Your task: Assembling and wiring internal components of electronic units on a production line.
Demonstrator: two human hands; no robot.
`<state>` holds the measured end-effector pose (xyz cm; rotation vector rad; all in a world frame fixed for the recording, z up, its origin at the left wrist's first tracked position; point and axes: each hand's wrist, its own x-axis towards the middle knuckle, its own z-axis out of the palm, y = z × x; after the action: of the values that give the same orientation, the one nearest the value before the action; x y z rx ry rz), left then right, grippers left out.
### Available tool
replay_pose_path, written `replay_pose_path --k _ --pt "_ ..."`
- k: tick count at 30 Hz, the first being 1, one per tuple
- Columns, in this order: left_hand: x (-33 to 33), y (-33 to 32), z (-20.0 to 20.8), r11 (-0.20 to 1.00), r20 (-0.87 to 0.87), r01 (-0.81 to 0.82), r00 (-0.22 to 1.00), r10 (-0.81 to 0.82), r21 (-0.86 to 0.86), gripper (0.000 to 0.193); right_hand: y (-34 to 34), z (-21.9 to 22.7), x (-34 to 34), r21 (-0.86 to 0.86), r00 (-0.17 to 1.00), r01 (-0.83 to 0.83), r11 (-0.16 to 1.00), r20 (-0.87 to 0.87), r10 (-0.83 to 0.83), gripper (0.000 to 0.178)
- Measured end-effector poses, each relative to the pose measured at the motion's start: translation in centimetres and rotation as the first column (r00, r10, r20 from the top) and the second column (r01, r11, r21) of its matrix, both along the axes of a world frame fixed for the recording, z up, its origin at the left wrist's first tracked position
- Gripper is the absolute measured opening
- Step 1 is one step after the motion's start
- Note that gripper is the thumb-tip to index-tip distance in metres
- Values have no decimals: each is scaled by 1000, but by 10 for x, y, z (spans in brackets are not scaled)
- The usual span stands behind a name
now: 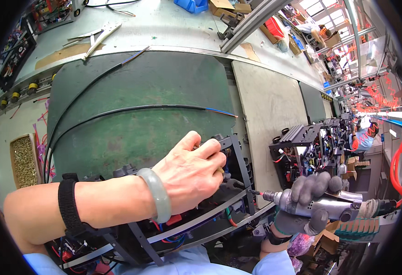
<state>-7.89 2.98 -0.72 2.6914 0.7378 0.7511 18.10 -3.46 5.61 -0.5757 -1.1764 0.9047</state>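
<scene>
My left hand (189,169) is bare and closed, its fingers curled over the top of a black metal frame (243,167). Small brass-coloured bits show at its fingertips, too hidden to name. In a grey glove, my right hand (304,189) grips a silver air screwdriver (332,207). The driver lies roughly level, its bit pointing left at the frame's right upright; whether it touches cannot be told. Red, blue and green wires (173,239) show inside the frame below my left forearm.
Two black cables (157,107) curve over the green board (132,82). A box of small screws (24,160) stands at left. White-handled pliers (102,39) lie on the far bench. More black frame assemblies (306,142) line the right, with people working beyond.
</scene>
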Motion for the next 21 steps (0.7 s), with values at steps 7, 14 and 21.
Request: replay_pose_path --k 7,14,21 --pt "3 8 2 998 -71 46 997 -43 50 11 3 4 -9 -18 1000 12 1000 23 -12 61" --pt "5 27 -3 986 -73 160 985 -157 45 11 10 6 -12 -33 999 -37 999 32 38 61" --pt "5 24 -1 988 -46 151 987 -152 -16 12 22 -3 6 28 947 -313 949 83 310 64"
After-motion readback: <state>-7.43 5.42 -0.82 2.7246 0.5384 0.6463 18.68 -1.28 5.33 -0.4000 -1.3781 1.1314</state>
